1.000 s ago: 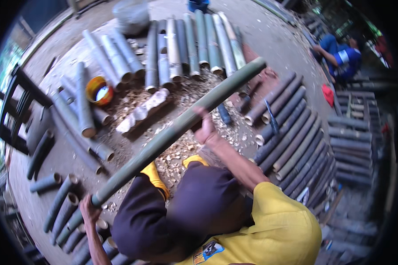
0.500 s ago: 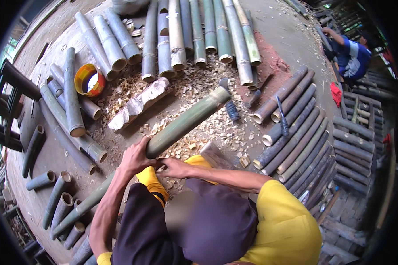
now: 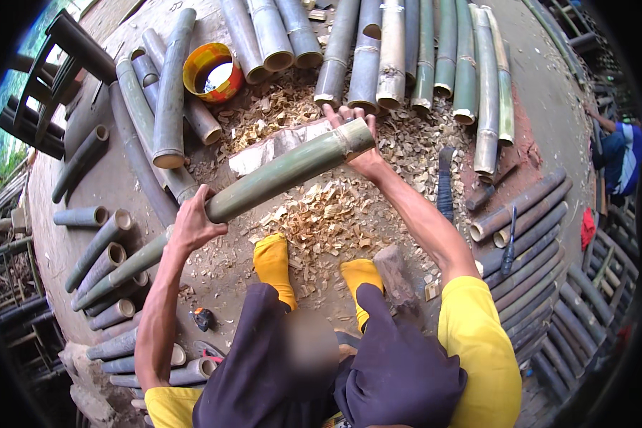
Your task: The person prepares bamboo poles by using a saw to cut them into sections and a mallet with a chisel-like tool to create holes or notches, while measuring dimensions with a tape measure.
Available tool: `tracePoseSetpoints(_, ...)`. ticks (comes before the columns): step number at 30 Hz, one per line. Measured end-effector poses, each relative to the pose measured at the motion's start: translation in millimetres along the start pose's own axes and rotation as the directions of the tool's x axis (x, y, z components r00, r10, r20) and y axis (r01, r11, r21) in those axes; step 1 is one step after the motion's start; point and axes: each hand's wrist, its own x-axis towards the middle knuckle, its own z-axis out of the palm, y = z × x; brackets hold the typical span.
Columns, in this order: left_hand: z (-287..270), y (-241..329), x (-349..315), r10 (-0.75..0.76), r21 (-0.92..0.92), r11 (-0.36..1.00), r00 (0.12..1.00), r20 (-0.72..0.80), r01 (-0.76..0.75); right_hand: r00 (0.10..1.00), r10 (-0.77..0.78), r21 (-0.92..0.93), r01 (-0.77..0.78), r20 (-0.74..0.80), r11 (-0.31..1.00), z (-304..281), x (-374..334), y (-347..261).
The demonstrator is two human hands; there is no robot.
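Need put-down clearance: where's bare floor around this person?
Most open: grey floor between the red patch and the co-worker. Smaller, with stray chips: left of the left yellow footwear, before the short bamboo pieces. Crowded: chip pile on the near side of the green tube, top bamboo row, right bamboo row.

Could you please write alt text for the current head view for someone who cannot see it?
A person's left hand holds one end of a green bamboo tube, with the right hand at its far end, above ground strewn with wood chips. Yellow-covered feet rest nearby; more bamboo tubes lie around, and an orange bucket is at upper left.
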Motion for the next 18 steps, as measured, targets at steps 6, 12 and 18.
tracePoseSetpoints(6, 1, 2, 18, 0.046, 0.036, 0.998, 0.999, 0.007, -0.046, 0.945, -0.210, 0.006, 0.218, -0.250, 0.976, 9, -40, 21)
tracePoseSetpoints(12, 22, -7, 14, -0.001, -0.130, 0.991, 0.997, 0.082, 0.012, 0.913, 0.317, 0.258, -0.381, 0.255, 0.888, 12, -169, -43)
tracePoseSetpoints(18, 58, -6, 19, -0.065, -0.091, 0.991, 0.941, 0.333, 0.101, 0.845, 0.456, 0.345, -0.531, 0.279, 0.774, 17, -208, -86)
